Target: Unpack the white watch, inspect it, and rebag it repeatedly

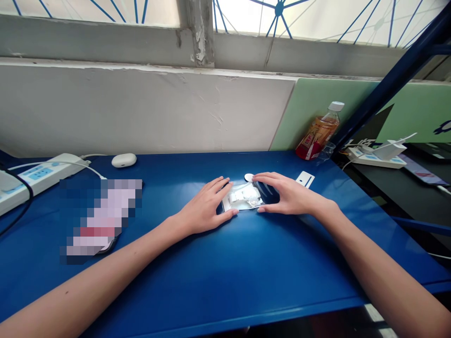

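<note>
A small clear plastic packet with white pieces inside lies flat on the blue desk. My left hand rests at its left edge, fingers stretched and thumb apart, with the fingertips touching or very close to the packet. On the other side, my right hand is curved open, thumb and fingers apart. Its thumb tip is by the packet's lower right corner. The index fingertip is at a small white round disc just behind the packet; whether it presses on it I cannot tell.
A white card lies beyond my right wrist. A drink bottle leans at the back right by a blue post. To the left are a pixelated phone, a white earbud case and a power strip with cables.
</note>
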Demonstrator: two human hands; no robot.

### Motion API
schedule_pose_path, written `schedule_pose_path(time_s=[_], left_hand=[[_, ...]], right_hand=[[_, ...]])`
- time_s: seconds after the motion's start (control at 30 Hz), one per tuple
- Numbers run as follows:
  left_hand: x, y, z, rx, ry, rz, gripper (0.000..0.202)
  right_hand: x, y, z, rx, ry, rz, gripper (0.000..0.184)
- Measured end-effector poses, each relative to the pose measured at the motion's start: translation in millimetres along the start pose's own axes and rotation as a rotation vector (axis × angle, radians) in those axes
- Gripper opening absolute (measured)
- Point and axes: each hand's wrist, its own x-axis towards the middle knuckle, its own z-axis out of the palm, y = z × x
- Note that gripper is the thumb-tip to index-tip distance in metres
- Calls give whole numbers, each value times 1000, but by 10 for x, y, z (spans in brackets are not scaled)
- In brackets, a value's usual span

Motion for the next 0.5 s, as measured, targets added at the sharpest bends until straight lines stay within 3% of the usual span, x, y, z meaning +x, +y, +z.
schedule_pose_path(time_s=[0.5], left_hand=[[-11,28,-10,-8,77,-39,68]], right_hand=[[17,28,20,34,1,40,78]])
